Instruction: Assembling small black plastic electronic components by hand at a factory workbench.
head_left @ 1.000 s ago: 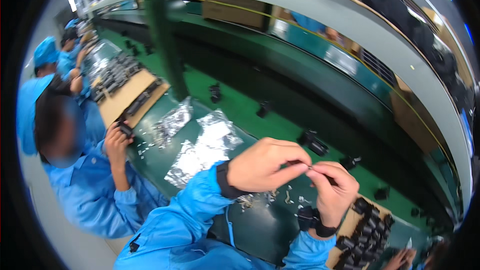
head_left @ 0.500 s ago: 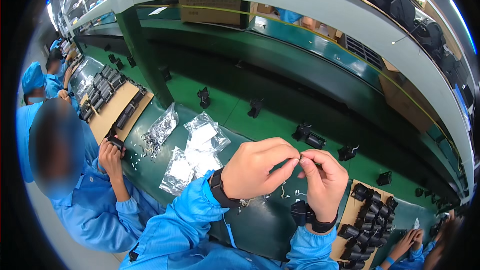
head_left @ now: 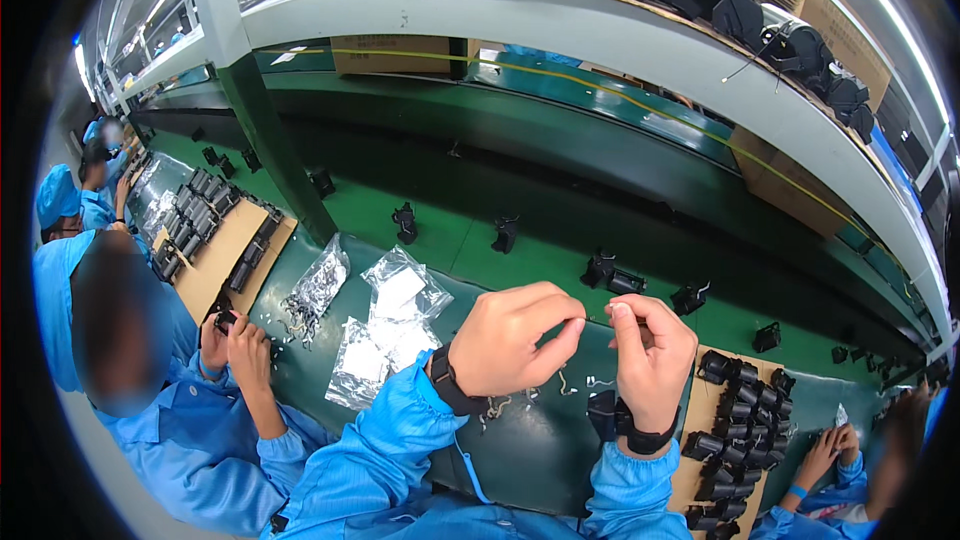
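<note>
My left hand (head_left: 512, 345) is held above the green bench with thumb and forefinger pinched together. Facing it across a small gap, my right hand (head_left: 652, 355) is pinched too. Whatever the fingertips hold, if anything, is too small to make out. Dark bands circle both wrists. Under the hands lie short beige wires (head_left: 497, 406) and a small white connector (head_left: 597, 382). A black moulded part (head_left: 601, 414) shows beside my right wrist. Left of my left hand are clear plastic bags (head_left: 400, 290) with white contents.
Black units stand in rows on a cardboard sheet (head_left: 706, 408) at right and another (head_left: 212, 265) at left. Beyond the bench, a green belt carries spaced black units (head_left: 505, 233). A shelf (head_left: 560, 15) crosses above. Co-workers in blue (head_left: 215, 430) sit on both sides.
My fingertips, which met before, are now slightly apart. The view has shifted a little. The co-worker at left now has both hands around a black part.
</note>
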`<state>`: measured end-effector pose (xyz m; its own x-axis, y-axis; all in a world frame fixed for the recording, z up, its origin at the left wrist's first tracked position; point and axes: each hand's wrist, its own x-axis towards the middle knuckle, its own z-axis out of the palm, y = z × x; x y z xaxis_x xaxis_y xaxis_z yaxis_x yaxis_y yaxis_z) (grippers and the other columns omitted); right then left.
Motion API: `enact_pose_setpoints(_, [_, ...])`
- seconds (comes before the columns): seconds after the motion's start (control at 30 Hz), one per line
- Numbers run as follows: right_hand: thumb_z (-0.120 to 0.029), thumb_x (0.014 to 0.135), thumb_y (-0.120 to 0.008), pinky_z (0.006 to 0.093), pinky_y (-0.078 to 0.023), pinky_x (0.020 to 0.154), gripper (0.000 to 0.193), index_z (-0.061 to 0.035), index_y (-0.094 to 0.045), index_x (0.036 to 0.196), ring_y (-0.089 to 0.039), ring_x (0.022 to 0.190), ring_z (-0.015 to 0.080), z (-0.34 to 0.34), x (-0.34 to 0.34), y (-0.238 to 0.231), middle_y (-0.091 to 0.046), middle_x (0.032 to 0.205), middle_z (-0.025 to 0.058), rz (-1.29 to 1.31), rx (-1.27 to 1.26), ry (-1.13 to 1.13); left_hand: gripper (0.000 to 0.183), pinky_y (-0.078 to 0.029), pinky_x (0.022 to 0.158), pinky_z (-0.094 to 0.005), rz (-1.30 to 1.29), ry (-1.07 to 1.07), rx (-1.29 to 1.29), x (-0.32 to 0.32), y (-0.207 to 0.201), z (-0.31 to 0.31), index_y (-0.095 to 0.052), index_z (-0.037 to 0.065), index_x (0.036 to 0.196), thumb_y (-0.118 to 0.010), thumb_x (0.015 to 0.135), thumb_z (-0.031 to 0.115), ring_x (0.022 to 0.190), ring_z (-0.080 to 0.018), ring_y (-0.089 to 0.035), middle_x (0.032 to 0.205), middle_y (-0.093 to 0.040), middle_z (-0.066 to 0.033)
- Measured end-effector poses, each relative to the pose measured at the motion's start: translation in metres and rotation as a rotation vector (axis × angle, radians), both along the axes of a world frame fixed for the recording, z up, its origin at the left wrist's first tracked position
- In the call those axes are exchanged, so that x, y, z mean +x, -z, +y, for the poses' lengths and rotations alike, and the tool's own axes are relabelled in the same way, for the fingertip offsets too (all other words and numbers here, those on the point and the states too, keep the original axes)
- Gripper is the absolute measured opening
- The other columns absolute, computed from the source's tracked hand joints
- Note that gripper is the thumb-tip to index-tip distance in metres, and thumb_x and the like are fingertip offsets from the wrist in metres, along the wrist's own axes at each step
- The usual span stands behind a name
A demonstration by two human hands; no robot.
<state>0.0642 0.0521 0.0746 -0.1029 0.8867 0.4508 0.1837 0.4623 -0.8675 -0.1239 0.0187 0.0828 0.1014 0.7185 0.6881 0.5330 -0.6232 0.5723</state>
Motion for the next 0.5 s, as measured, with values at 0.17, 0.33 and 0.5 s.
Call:
enact_pose_setpoints(0.17, [-0.007,0.090,-0.077,0.0320,-0.055,0.060,0.010,0.0030,-0.076,0.091,-0.070,0.063,0.0229,-0.009,0.015,0.036,-0.073,0.080,0.0152,-0.413,-0.004,0.126,0.003,-0.057,0.067,-0.0361,-0.045,0.002,0.011,-0.020,-0.014,-0.001,-0.072,-0.001,0.091,-0.072,0.087,-0.001,0.075,-0.0315,-0.073,0.084,-0.073,-0.0154])
enact_pose_setpoints(0.33, [-0.009,0.090,-0.074,0.0504,-0.055,0.069,0.010,-0.0002,-0.076,0.088,-0.069,0.075,0.0439,-0.022,0.060,0.122,-0.071,0.082,0.0233,-0.714,0.061,-0.081,0.005,-0.058,0.070,-0.0348,-0.124,0.128,-0.074,-0.012,-0.001,0.019,-0.072,-0.002,0.092,-0.071,0.089,0.002,0.075,-0.0300,-0.074,0.084,-0.073,-0.0156])
enact_pose_setpoints(0.5, [-0.001,0.088,-0.073,0.0443,-0.057,0.074,0.007,0.0004,-0.077,0.094,-0.071,0.082,0.0408,-0.038,0.061,0.095,-0.074,0.093,0.0213,-0.662,-0.071,0.081,0.011,-0.058,0.071,-0.0306,-0.315,0.278,-0.463,0.000,0.031,0.027,-0.072,-0.003,0.095,-0.070,0.096,0.008,0.076,-0.0155,-0.073,0.084,-0.075,-0.0092])
